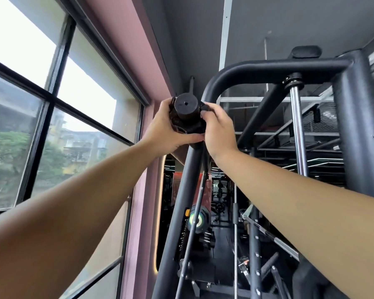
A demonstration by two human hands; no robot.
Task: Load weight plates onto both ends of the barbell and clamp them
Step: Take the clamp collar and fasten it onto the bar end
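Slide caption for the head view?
Left hand and right hand grip the clamp on the barbell end beside the window.

Black barbell end (pixel 185 105) raised, end-on; dark clamp (pixel 192 126) around it

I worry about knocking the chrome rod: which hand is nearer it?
Right. The right hand grips the bar end left of the chrome rod, apart from it; the left hand grips the bar end's far side, farther left.

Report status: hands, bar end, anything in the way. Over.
Left hand and right hand both grip the clamp on the bar end. Rack upright directly below, not blocking.
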